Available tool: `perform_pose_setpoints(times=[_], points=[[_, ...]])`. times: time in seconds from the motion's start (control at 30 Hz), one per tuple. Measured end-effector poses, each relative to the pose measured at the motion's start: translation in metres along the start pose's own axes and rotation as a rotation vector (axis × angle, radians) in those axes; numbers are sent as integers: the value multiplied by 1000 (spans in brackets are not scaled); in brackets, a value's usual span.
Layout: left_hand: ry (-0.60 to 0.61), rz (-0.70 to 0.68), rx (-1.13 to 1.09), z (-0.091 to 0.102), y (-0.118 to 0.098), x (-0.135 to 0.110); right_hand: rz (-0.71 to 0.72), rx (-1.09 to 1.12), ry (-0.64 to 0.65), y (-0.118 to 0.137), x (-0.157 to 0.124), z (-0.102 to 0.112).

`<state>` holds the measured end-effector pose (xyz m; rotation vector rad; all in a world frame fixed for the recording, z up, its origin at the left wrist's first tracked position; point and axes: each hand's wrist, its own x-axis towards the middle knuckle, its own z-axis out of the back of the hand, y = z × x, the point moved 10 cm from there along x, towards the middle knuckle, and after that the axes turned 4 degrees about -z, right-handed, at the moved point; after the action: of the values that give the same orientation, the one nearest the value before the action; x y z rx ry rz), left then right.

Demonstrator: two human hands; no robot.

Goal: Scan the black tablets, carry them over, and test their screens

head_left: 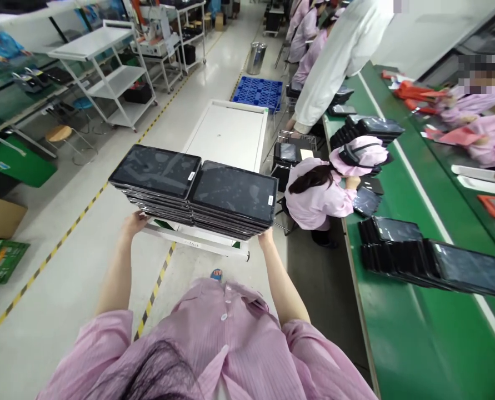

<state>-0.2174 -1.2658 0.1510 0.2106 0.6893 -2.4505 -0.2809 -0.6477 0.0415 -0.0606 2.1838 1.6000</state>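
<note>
Two side-by-side stacks of dark tablets, the left stack (pixel 155 172) and the right stack (pixel 234 194), are in front of me. Small white labels show on their top screens. My left hand (pixel 136 222) grips the lower outer corner of the left stack, its fingers partly hidden beneath. On the other side, my right hand (pixel 266 238) holds the bottom outer edge of the right stack, with most fingers out of sight. Behind and below the stacks is a white cart (pixel 226 130); whether they rest on it I cannot tell.
To my right, a seated co-worker (pixel 320 191) works at a green line table (pixel 401 328) bearing more tablet stacks (pixel 397 250). A person's white sleeve (pixel 326 66) reaches down nearby. A blue pallet (pixel 259 91) lies ahead. Shelved trolley (pixel 101 41) and green crate (pixel 5 261) stand left.
</note>
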Motion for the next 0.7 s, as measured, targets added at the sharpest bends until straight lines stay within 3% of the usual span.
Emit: perform_pose_setpoints(times=[0.1,0.17,0.27,0.37,0.47,0.5,0.57,0.6,0.7], points=[[-187,18,-41,20,5,-46,-67,22,-66,-26,-17,43],[-321,13,-194,25,6,-90,-111,40,-141,-44,-35,86],[-313,-118,-652,-4,-11,-151,-167,67,-314,-69,-67,165],[295,-385,-959,-90,-95,-209,-210,98,-477,-89,-96,243],[956,-559,-824,-190,-198,-302,-223,124,-576,-96,-119,314],[1109,-593,-768,-220,-230,-333,-220,130,-594,-95,-126,337],[1342,-652,-608,-278,-288,-391,-205,139,-614,-89,-140,383],[1400,-675,-515,-306,-314,-414,-194,142,-618,-84,-147,405],[1408,-708,-339,-387,-385,-456,-163,142,-627,-67,-175,471]])
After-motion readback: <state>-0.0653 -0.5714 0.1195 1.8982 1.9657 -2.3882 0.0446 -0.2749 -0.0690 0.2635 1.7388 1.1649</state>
